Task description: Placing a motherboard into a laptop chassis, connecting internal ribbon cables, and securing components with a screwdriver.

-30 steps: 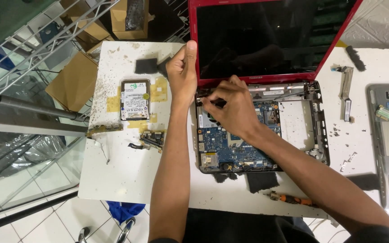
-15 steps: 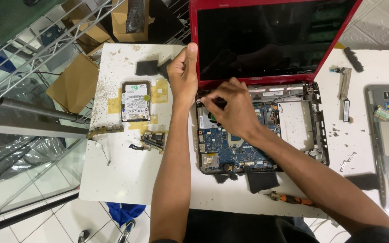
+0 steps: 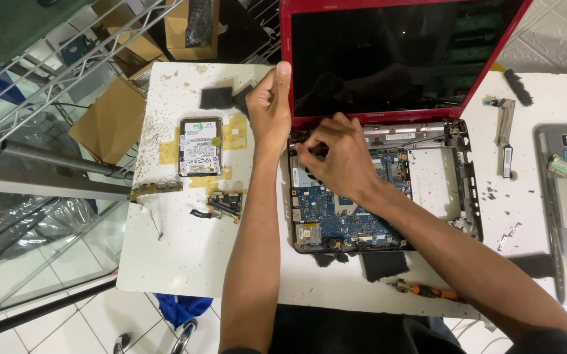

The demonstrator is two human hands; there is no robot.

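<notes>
The left hand point(image 3: 269, 111) is clenched on the left edge of the red laptop lid point(image 3: 401, 59), thumb up along the bezel, so its grip holds the lid upright at the hinge corner. Just to its right, the right hand point(image 3: 336, 157) rests inside the open laptop base point(image 3: 468, 190), fingertips point(image 3: 304, 152) pinched together at the upper left corner by the hinge; whether that grip is grasping some small part I cannot tell, as the fingers hide it. The base works as a shallow tray: below and right of the right hand lies the blue motherboard point(image 3: 336, 219), and farther right a bare white bay. Left of the left hand, well apart on the white bench point(image 3: 185, 262), a hard drive point(image 3: 200, 146) lies flat, with small circuit pieces point(image 3: 223, 204) below it. Near the right forearm, an orange-handled screwdriver point(image 3: 427, 290) lies at the bench edge beside a dark foam pad point(image 3: 384, 264).
</notes>
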